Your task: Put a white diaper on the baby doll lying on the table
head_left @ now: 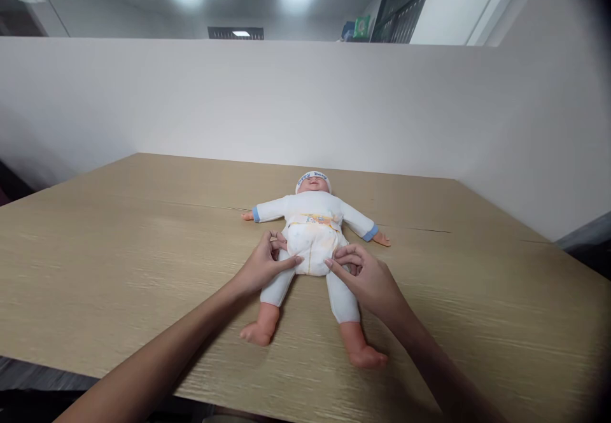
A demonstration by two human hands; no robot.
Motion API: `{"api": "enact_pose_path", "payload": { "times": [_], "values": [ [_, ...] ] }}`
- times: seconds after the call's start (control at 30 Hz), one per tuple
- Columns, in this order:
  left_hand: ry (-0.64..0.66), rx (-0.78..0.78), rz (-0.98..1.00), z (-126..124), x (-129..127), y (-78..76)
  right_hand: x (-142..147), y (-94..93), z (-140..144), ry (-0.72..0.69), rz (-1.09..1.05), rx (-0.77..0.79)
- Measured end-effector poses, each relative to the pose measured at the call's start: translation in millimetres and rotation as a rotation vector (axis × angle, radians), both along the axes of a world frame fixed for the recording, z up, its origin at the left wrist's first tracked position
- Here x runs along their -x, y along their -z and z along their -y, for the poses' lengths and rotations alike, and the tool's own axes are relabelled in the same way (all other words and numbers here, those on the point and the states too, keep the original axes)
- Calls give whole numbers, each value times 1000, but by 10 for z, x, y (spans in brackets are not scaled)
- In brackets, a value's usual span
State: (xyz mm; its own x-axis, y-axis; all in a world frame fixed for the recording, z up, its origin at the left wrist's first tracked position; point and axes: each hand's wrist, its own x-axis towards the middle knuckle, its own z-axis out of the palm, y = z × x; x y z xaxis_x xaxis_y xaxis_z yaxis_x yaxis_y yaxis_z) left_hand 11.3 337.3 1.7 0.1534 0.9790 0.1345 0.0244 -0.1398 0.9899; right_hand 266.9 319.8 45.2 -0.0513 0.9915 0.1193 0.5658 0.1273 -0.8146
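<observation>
A baby doll (315,203) in a white suit with blue cuffs lies on its back, head away from me, arms and legs spread. Around its hips sits a white diaper (312,248) with a patterned orange and yellow waistband. My left hand (270,261) pinches the diaper's edge at the leg on the left, thumb on the front. On the other side, my right hand (360,270) has its fingers closed at the opposite leg edge, thumb tip against the diaper. The fingertips of both hands are partly hidden by the diaper's sides.
The doll rests on a wide wooden table (167,270) with a thin seam running across it. Behind the table stands a white wall (286,105) with a glass window above it. The table's near edge runs below my forearms.
</observation>
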Motion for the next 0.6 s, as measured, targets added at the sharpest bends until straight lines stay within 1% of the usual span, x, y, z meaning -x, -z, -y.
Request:
{"api": "enact_pose_path", "payload": {
  "times": [0.07,0.13,0.23,0.3,0.37,0.47,0.53,0.6],
  "values": [
    [-29,8,-48,28,4,-21,8,-39,17,-2,39,-11],
    [-33,-17,-133,58,12,-66,26,-78,41,-9,64,-25],
    [6,-72,-253,94,21,-147,55,-113,74,-30,84,-40],
    [34,-83,-290,101,21,-189,74,-100,83,-55,99,-53],
    [70,-54,-258,92,18,-211,97,-51,74,-82,116,-82],
    [142,58,-120,62,24,-204,134,67,33,-86,102,-136],
    [180,135,-33,37,41,-177,147,144,-3,-83,21,-117],
    [203,181,37,12,62,-141,145,202,-34,-98,-110,-50]
  ]
}}
